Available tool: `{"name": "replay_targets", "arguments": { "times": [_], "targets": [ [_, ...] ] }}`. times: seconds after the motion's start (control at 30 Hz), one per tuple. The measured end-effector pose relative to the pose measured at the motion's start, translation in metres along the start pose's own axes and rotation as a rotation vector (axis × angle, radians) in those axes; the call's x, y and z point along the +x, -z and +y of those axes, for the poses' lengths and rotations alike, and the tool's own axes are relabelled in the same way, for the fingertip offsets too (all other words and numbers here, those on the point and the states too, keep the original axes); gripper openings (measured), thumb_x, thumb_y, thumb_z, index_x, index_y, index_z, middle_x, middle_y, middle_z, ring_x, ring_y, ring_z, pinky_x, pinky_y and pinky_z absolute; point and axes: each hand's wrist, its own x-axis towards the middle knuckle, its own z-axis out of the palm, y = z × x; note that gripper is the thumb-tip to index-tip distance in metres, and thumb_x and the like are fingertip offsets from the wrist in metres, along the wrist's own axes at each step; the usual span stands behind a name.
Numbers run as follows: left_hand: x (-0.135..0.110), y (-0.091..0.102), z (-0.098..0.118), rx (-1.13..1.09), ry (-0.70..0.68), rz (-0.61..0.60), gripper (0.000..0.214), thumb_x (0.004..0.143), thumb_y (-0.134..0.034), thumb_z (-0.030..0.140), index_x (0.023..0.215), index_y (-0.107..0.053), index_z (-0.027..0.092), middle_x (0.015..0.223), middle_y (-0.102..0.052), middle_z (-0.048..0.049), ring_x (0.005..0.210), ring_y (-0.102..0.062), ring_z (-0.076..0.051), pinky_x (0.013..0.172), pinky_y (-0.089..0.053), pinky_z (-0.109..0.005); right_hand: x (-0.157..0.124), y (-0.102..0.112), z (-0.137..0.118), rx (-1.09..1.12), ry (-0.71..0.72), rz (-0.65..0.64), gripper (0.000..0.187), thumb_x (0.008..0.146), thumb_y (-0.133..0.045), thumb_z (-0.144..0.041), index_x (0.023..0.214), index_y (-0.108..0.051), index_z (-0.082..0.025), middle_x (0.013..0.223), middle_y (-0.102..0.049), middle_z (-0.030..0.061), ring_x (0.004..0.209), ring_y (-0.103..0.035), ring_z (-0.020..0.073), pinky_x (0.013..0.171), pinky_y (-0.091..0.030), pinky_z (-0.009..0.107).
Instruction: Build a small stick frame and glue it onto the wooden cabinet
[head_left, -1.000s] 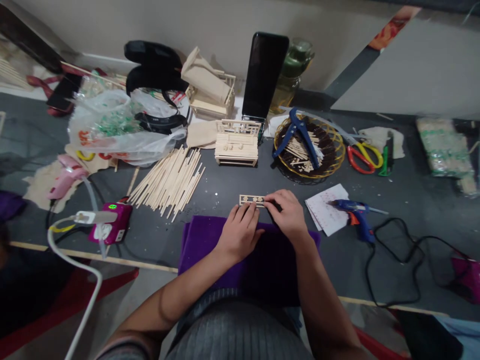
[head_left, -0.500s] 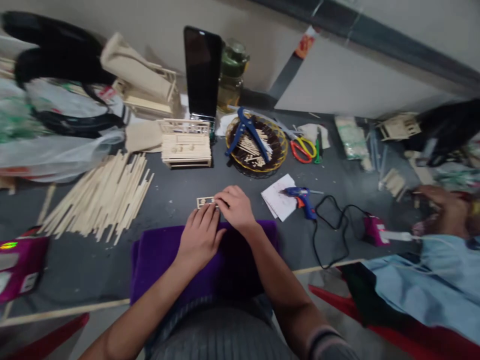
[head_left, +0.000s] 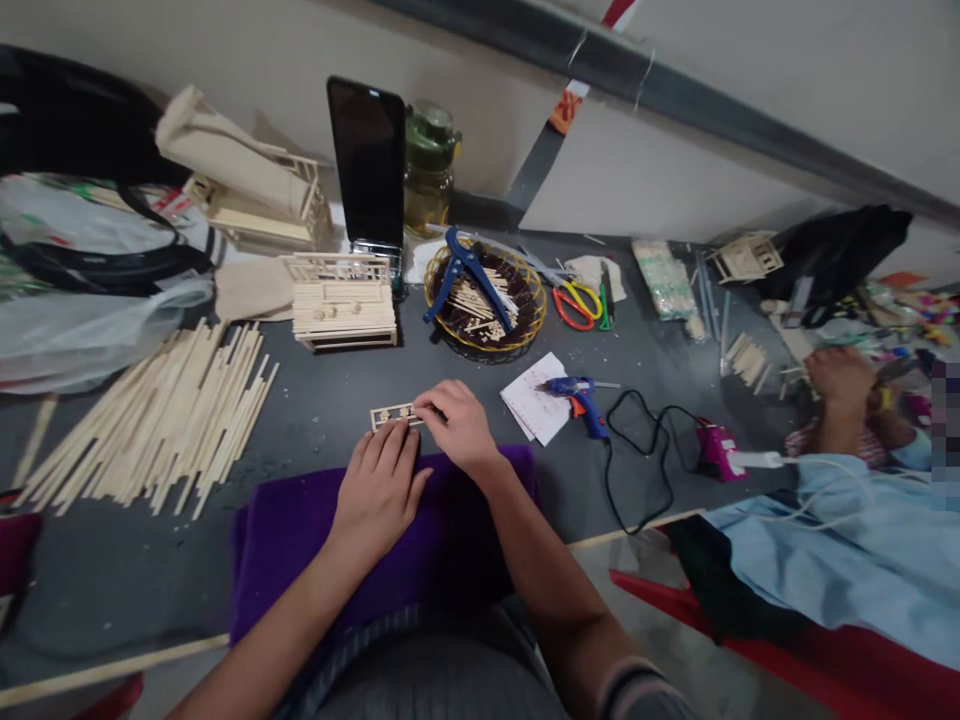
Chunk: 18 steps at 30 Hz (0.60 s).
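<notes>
Fingers [head_left: 390, 438] of my left hand [head_left: 379, 490] are stretched out and lie palm down, their tips at the near edge of a narrow rectangular frame of pale wooden sticks with small round ornaments inside it [head_left: 384, 415]. My right hand [head_left: 459, 425] is curled, its thumb and forefinger close together at the frame's right end; I cannot tell whether they grip it. The frame lies on the dark grey tabletop [head_left: 315, 400], just beyond my left fingertips, its right end partly hidden by my right hand. Beneath my wrists is a folded purple cloth [head_left: 281, 520].

Straight ahead of my left hand stands a miniature bench of pale sticks [head_left: 343, 312], and to that hand's left spreads a loose pile of thin pale sticks [head_left: 165, 420]. Beyond my right hand sits a round brown woven basket with a yellow rim [head_left: 541, 325], holding short stick pieces, with a blue metal cutting tool [head_left: 448, 285] laid across it. Right of my right hand, a blue hot-glue gun with an orange trigger [head_left: 581, 395] rests partly on folded white paper [head_left: 534, 410]. Farther right is a co-worker's hand [head_left: 840, 375].
</notes>
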Motion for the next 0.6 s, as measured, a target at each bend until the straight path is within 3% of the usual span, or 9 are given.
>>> {"name": "replay_targets", "arguments": {
  "times": [0.17,0.4,0.6],
  "targets": [
    [0.001,0.002,0.001,0.015,-0.003,-0.026,0.042,0.094,-0.045,0.033,0.123,-0.059,0.006,0.13,-0.058,-0.0197,0.122,-0.051,-0.034,0.103,-0.039,-0.048,-0.009,0.01,0.009,-0.065,-0.029,0.024,0.009,0.088,-0.059,-0.019,0.084,-0.066,-0.023,0.082,-0.062,0.0029,0.083,-0.054,0.0183,0.078,-0.043,0.03],
    [0.0,0.004,0.003,0.0,0.015,-0.057,0.045,0.094,-0.047,0.033,0.126,-0.057,0.005,0.132,-0.056,-0.0201,0.123,-0.049,-0.034,0.105,-0.038,-0.048,-0.02,0.002,0.01,-0.088,0.101,-0.028,0.016,0.091,-0.056,-0.025,0.091,-0.072,-0.022,0.083,-0.063,0.0044,0.083,-0.053,0.0181,0.077,-0.043,0.031],
    [-0.001,0.005,0.003,-0.014,0.022,-0.056,0.043,0.093,-0.049,0.031,0.125,-0.058,0.005,0.132,-0.057,-0.02,0.124,-0.05,-0.034,0.105,-0.038,-0.048,-0.028,-0.003,0.015,-0.121,0.149,0.003,0.022,0.092,-0.054,-0.021,0.101,-0.073,-0.024,0.08,-0.063,0.0039,0.079,-0.052,0.0175,0.072,-0.043,0.029]
  ]
}}
